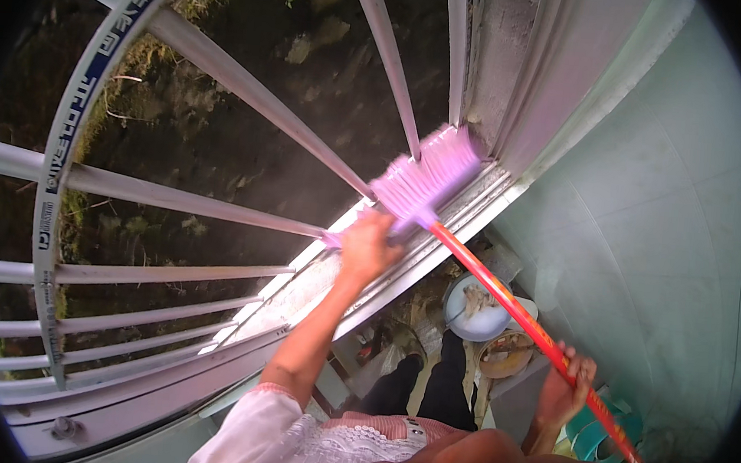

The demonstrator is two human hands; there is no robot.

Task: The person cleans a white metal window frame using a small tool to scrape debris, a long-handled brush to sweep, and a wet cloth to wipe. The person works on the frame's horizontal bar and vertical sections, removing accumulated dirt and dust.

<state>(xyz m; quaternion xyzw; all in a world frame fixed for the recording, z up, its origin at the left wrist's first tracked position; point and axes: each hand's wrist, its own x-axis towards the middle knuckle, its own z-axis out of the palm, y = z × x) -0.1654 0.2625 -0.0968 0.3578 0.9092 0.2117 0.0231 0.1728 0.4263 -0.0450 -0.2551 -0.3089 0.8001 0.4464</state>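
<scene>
A broom with pink-purple bristles [438,162] lies across the window sill, its head against the metal bars. My left hand [369,248] is at the near end of the head and appears to grip it; blur hides the fingertips. Lower down, my right hand [563,390] wraps around the red broom handle [494,282]. That handle slants from the head down to the lower right, past my body. Under the head and my left hand run the dirty sill and its window tracks [317,286]. Some bristles poke out to the left of my left hand.
White metal bars [262,115] cross the opening, tied by a curved strip [68,136] bearing writing. Dark, mossy ground lies outside. Below the sill are a basin [448,303] with whitish contents, a round container [483,364] and teal plastic items [623,424]. A tiled wall [650,247] rises at right.
</scene>
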